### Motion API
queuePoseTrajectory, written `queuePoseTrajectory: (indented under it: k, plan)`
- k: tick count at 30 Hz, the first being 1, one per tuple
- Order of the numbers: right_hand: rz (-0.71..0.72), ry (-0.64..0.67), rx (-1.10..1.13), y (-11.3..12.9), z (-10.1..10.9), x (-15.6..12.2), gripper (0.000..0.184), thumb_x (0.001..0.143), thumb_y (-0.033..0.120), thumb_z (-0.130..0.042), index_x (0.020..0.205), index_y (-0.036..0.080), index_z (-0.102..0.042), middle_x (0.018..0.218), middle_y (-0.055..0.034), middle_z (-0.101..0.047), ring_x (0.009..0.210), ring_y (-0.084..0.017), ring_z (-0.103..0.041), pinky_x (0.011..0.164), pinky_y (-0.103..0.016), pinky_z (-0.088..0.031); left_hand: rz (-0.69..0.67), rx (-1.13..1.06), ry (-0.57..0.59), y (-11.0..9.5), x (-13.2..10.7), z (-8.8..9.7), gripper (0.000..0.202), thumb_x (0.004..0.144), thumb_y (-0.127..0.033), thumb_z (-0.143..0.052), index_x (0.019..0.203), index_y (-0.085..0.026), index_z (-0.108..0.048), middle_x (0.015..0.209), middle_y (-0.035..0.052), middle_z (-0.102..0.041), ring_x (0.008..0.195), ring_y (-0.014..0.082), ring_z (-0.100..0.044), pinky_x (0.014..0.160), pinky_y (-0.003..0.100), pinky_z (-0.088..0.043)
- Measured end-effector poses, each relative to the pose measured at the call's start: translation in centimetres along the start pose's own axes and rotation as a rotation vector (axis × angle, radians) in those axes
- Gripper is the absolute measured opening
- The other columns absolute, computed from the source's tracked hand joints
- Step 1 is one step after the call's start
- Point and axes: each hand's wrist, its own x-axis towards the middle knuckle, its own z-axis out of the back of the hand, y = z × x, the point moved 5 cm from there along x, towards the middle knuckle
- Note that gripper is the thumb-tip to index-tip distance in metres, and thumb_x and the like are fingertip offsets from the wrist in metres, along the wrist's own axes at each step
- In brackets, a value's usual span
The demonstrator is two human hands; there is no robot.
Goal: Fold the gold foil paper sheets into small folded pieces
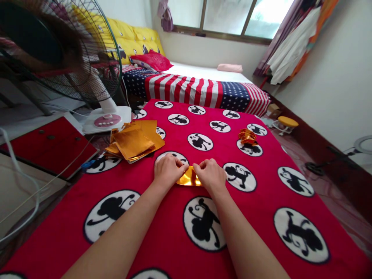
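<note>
Between my hands lies a shiny sheet of gold foil paper (pixel 189 179), bent over along its far edge, on the red cloth (pixel 162 221) with monkey prints. My left hand (pixel 169 169) pinches the paper's far left part between thumb and fingers. On the far right part, my right hand (pixel 211 174) pinches it the same way, and the two thumbs are a short gap apart. Beyond my left hand rests a loose pile of gold foil sheets (pixel 135 141). Farther off on the right sit folded gold foil pieces (pixel 247 136).
A fan (pixel 107 116) with a round wire cage stands at the left, by a red-fronted cabinet (pixel 48 141). Behind the cloth is a bed with a flag-patterned cover (pixel 186 89). A yellow-topped stool (pixel 287 121) is on the floor at the right.
</note>
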Motion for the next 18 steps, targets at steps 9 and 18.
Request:
queuePoseTrajectory:
  k: [9,18]
  plan:
    - [0.053,-0.052,-0.091,-0.2,-0.4,0.0,0.018,0.087,0.038,-0.054,0.090,0.024,-0.065,0.098,-0.0042,-0.066,0.086,-0.023,-0.068,0.068,-0.031,-0.044,-0.042,0.048,0.038,0.1,0.0,0.1,0.020,0.079,-0.042,-0.064,0.079,-0.025,-0.076,0.096,0.0044,-0.070,0.087,0.0221,-0.064,0.075,0.031,-0.046]
    - [0.061,-0.026,-0.027,-0.4,-0.2,0.0,0.028,0.083,0.048,-0.060,0.096,0.024,-0.064,0.100,-0.0042,-0.066,0.088,-0.022,-0.065,0.068,-0.030,-0.041,-0.069,-0.024,0.045,1.0,0.4,-0.2,0.014,0.077,-0.039,-0.067,0.079,-0.027,-0.074,0.095,0.0020,-0.071,0.088,0.0204,-0.063,0.072,0.028,-0.044]
